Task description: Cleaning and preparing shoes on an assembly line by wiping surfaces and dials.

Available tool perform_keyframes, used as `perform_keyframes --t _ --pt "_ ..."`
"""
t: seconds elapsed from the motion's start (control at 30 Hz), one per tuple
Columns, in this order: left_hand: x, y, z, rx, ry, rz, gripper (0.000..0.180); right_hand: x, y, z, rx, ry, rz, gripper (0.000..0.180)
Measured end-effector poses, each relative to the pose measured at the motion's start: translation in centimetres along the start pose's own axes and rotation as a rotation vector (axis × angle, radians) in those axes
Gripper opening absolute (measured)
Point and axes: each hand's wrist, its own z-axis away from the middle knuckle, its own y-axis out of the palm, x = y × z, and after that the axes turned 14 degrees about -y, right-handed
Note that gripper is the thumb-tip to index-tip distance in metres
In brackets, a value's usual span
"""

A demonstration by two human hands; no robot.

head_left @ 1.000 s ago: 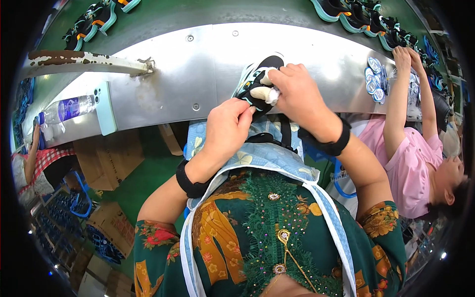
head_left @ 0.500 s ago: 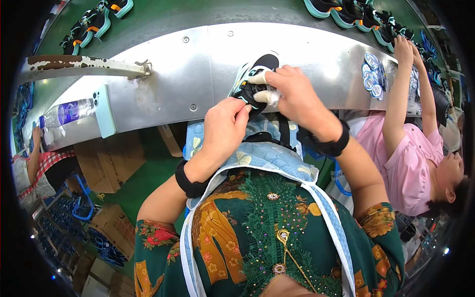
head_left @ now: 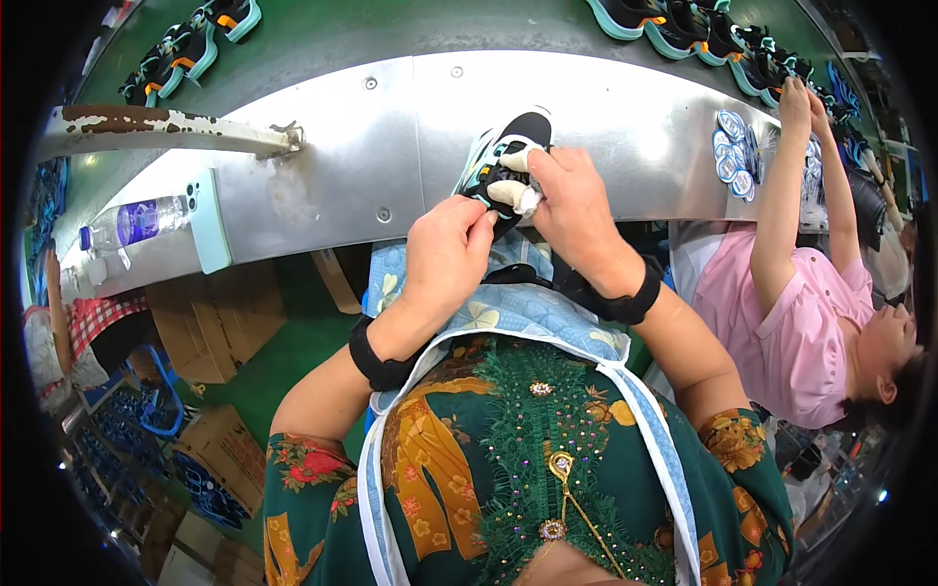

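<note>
Left-hand fingers [head_left: 467,227] pinch the shoe [head_left: 508,156] steady at 6 o'clock while the right hand [head_left: 572,210] grips a cloth [head_left: 516,193] against it.

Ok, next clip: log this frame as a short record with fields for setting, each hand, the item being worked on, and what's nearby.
setting: curved grey metal workbench beside a green conveyor belt
left hand: steadies the near end of a black, white and teal sneaker
right hand: presses a small white cloth wad onto the sneaker
nearby: clear plastic water bottle, light teal phone, rows of dark sneakers with teal soles on the belt
others: a person in a pink shirt reaches to the bench on the right
</note>
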Motion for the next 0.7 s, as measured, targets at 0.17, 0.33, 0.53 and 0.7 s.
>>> perform_keyframes --t 0.17,0.33,0.53,0.7 --pt "0.4 -0.3 0.0 -0.003 -0.016 0.028 0.013 -1.1 -2.9 -2.6 0.361 0.222 -0.489 0.031" --pt "0.5 -0.1 -0.1 0.011 0.000 0.010 0.014 -0.9 -1.2 -1.6 0.241 0.125 -0.381 0.027" --pt "1.0 -0.5 -0.3 0.008 -0.005 0.010 0.013 -1.4 -1.0 -2.4 0.280 0.060 -0.453 0.027" --pt "1.4 -0.6 0.0 -0.003 0.044 0.005 0.010 -1.3 -1.3 -3.2 0.388 0.083 -0.462 0.029"
